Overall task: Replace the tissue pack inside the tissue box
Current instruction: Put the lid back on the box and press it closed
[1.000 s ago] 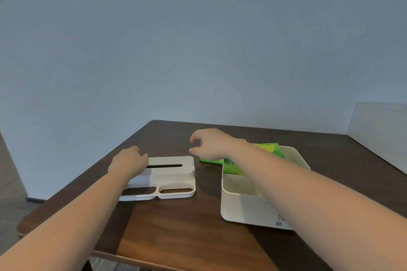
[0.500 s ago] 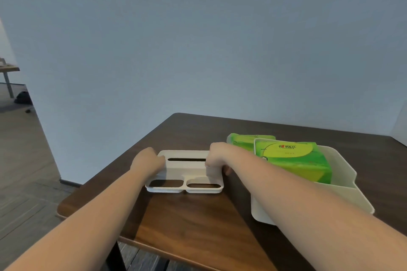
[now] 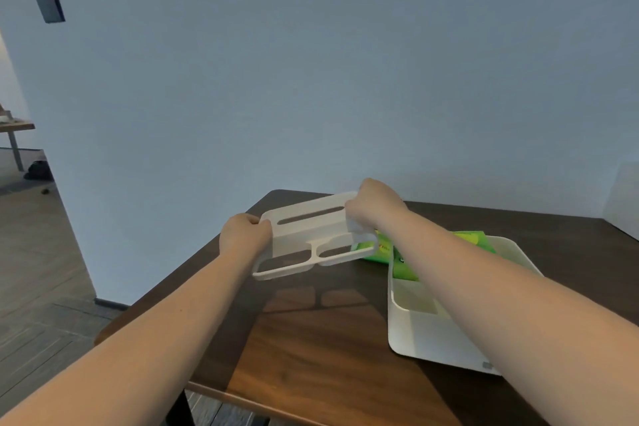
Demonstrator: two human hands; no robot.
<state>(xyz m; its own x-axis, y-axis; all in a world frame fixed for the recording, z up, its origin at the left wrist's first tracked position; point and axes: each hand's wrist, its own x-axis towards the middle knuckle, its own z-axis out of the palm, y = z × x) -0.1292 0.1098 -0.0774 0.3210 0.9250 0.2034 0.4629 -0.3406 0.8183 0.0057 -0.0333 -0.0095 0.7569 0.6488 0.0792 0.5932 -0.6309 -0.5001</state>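
Both hands hold the white tissue box lid [image 3: 311, 232] in the air above the dark wooden table [image 3: 318, 356]. My left hand [image 3: 243, 235] grips its left end and my right hand [image 3: 375, 206] grips its far right corner. The lid has a long slot and two oval openings, and it casts a shadow on the table. The white tissue box base [image 3: 425, 335] stands open at the right. A green tissue pack [image 3: 404, 266] sits in it, mostly hidden by my right forearm. Another green pack [image 3: 375, 251] lies on the table just behind the base.
A plain wall runs close behind the table. The table's left and near edges drop to a wood floor [image 3: 38, 287]. A dark plate [image 3: 50, 7] is fixed on the wall at upper left. Another table [image 3: 14, 128] stands far left.
Both hands closed on the ends of the lid and lifted it off the table, tilting it and carrying it slightly right. The view has shifted too.
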